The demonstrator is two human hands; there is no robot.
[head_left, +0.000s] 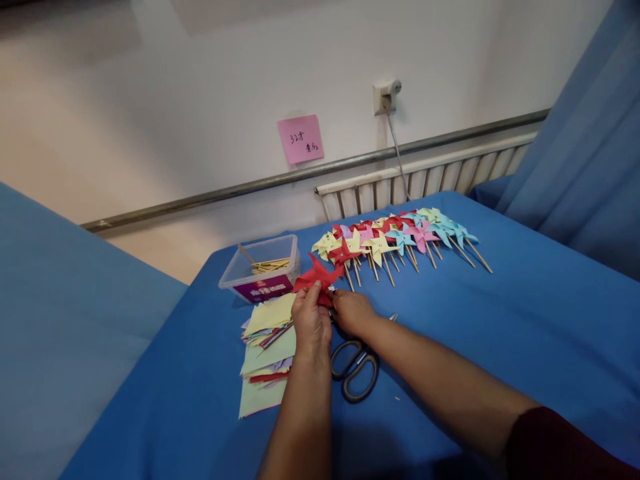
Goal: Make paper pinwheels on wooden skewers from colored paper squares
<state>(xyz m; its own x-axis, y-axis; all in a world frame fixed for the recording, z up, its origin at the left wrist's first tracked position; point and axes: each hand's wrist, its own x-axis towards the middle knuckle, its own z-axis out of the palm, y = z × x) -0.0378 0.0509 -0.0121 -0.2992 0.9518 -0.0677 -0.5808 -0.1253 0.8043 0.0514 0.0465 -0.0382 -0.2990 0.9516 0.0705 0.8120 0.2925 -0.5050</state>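
Note:
A red paper pinwheel is pinched in my left hand, the thumb lying over its near side. My right hand is closed close against the pinwheel's right edge. Something small and dark shows below its fingertips, but I cannot make out what it holds. Scissors with dark handles lie under and just in front of my right wrist, the blade tip showing beyond the forearm. Stacked coloured paper sheets, yellow, green, purple and red, lie left of my left forearm, which partly covers them.
A clear plastic tub with wooden sticks stands behind the paper. Several finished pinwheels on sticks lie in rows at the back of the blue-covered table. Behind are a radiator, a rail and a wall socket.

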